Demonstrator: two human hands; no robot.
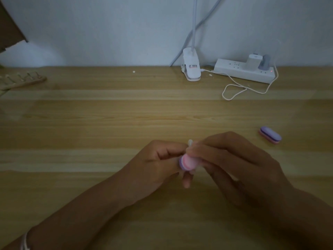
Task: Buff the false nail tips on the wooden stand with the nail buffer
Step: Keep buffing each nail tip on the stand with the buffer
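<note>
Cardboard (9, 24): a brown piece in the far left corner, against the pale wall.
Wooden stand (23, 82): lies at the far left edge of the tabletop (108, 123), well apart from both hands, with a row of false nail tips (28, 75) standing up along it.
Bracelet (25, 240): a pale band on the left wrist, at the bottom left.
Left hand (158, 163): low and centre, fingers curled inward and meeting the right hand. What they pinch is hidden, so their grip cannot be told.
Nail buffer (186, 162): pink and purple, its rounded end showing between the two hands, above the tabletop.
Small pale piece (190, 142): pokes up just above the buffer where the hands meet; too blurred to name.
Clip lamp (191, 69): white, standing at the back edge, its neck rising out of view.
Right hand (225, 159): fingers curled over the nail buffer, holding it.
Cable (234, 91): white, looped on the tabletop in front of the power strip (245, 70).
Second buffer (270, 135): purple over pink, lying flat to the right of the hands, apart from them.
</note>
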